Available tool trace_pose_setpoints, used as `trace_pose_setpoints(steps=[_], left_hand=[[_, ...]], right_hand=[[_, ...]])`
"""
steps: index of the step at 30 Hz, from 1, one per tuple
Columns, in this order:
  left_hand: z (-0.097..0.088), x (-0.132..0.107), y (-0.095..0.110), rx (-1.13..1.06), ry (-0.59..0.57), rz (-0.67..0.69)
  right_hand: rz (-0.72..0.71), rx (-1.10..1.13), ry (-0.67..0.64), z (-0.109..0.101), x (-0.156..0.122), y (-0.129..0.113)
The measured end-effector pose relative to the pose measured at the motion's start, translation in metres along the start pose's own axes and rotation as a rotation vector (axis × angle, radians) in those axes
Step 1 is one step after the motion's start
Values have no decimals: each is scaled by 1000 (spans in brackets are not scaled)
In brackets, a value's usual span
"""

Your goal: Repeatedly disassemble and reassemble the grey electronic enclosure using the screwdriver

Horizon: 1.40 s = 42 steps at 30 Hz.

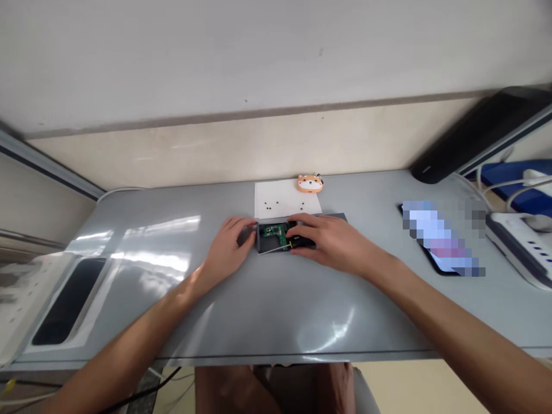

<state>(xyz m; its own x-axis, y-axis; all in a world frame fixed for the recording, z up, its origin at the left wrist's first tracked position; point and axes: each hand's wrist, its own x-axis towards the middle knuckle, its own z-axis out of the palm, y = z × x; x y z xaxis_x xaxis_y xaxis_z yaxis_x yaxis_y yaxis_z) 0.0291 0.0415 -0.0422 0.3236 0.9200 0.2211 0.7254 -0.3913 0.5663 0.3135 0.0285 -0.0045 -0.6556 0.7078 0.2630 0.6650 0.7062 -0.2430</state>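
A dark rectangular device casing (269, 244) lies open on the grey table, with a green circuit board (276, 230) showing inside. My left hand (227, 246) grips the casing's left end between thumb and fingers. From the right, my right hand (338, 240) closes round a screwdriver (291, 245) with a dark handle and yellow collar. Its thin shaft points left across the casing's near side. Some right fingertips rest at the casing, whose right part they hide. Just behind it, several tiny dark screws (269, 208) lie on a white paper sheet (284, 194).
An orange-and-white animal-face case (310, 183) sits on the paper's far right corner. A lit phone (435, 238), partly pixelated, and a white power strip (520, 244) lie to the right. A black cylinder (474, 135) leans behind them. Another phone (71, 299) lies at the left.
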Motion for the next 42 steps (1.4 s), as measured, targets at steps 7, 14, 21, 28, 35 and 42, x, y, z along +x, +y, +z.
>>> trace_pose_setpoints(steps=[7, 14, 21, 28, 35, 42], left_hand=[[-1, -1, -3, -21, 20, 65], [-1, 0, -2, -15, 12, 54], [2, 1, -1, -15, 40, 18], [-3, 0, 6, -48, 100, -31], [-2, 13, 32, 34, 34, 182], [20, 28, 42, 21, -230, 236]], right_hand=[[5, 121, 92, 13, -3, 15], [-55, 110, 107, 14, -6, 16], [-4, 97, -31, 10, -6, 11], [288, 574, 218, -2, -27, 8], [511, 828, 529, -1, -31, 8], [628, 568, 604, 36, -35, 1]])
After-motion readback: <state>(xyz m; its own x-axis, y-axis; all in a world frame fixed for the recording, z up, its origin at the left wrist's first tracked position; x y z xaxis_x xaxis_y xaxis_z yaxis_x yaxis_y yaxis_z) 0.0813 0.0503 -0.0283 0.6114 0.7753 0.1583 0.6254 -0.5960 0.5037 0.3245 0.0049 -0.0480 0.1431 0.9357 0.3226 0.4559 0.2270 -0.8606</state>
